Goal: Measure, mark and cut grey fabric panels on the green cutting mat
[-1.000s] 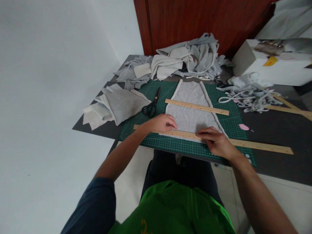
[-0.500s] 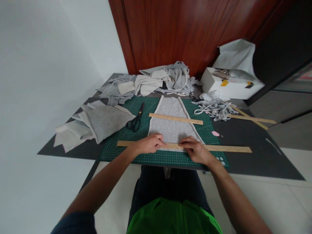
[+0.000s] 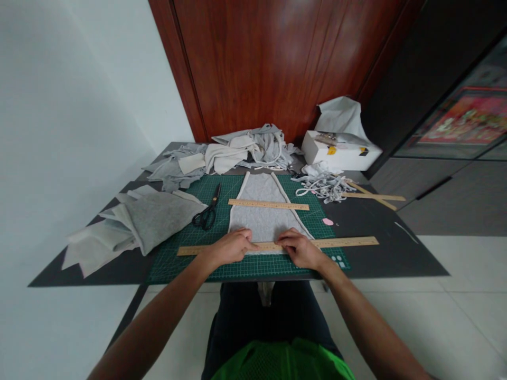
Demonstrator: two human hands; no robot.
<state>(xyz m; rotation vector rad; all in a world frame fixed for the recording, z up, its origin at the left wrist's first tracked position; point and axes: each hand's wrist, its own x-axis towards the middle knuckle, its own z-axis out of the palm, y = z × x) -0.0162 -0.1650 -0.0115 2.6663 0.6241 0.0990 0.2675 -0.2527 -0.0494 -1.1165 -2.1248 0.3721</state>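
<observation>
A long wooden ruler lies across the lower part of a light grey fabric piece with pale rolled side edges. My left hand holds the ruler down, its index finger stretched along it and the other fingers curled. Nearer the fabric's right side, my right hand is closed with thumb and fingers pinched at the ruler; the exact grip is partly hidden. Higher up, a shorter wooden ruler crosses the fabric. Under everything is a green cutting mat. Black-handled scissors rest left of the fabric.
Grey fabric pieces are stacked at the left, and a fabric heap runs along the back. At the right are a white box, tangled scraps, crossed wooden strips and a small pink piece.
My view has turned and shifted, so the table appears lower and further left. Both hands stay on the long ruler, with little visible movement relative to the fabric.
</observation>
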